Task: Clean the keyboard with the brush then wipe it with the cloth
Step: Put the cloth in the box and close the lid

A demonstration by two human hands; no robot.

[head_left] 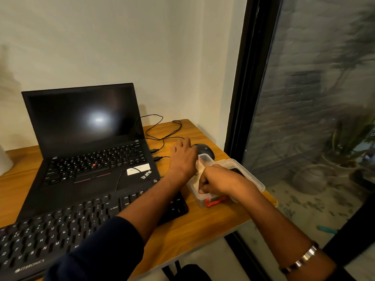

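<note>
Head view: I read this as tool fetching. Right hand [211, 182] fingers pinch the cloth [199, 168] inside the plastic box [257, 184]; left hand [183, 156] relaxed beside it. Keyboard [60, 226] untouched on bench [203, 224]. Brush not identifiable; find it next.

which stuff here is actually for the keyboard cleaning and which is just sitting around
For the job:
keyboard
cloth, pinched by the right hand
clear plastic container it comes out of
left hand, resting at the container's far end

Just lying about:
laptop
mouse
cables
</note>
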